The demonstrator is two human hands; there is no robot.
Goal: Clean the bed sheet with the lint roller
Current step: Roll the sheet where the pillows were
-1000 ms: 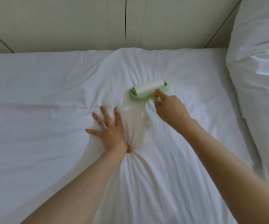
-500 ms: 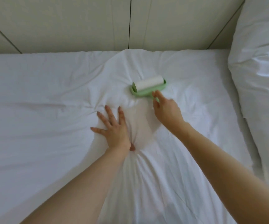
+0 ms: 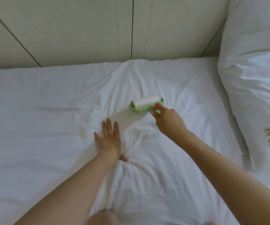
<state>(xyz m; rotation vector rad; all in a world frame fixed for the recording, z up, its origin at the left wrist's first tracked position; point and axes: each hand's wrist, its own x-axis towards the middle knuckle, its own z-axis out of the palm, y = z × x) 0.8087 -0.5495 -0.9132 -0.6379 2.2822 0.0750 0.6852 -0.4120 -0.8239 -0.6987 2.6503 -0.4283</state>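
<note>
Ahead of the right hand's grip (image 3: 166,121), lint roller (image 3: 146,105) meets bed sheet (image 3: 49,111).

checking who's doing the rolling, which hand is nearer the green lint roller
Right. The right hand grips the green lint roller at its handle. The left hand lies flat on the bed sheet, apart from the roller, nearer the person and to its left.

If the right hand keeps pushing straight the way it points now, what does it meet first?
Past the green-framed lint roller held by the right hand, only wrinkled white bed sheet lies ahead, then probably the beige panelled headboard; depth is hard to judge.
</note>
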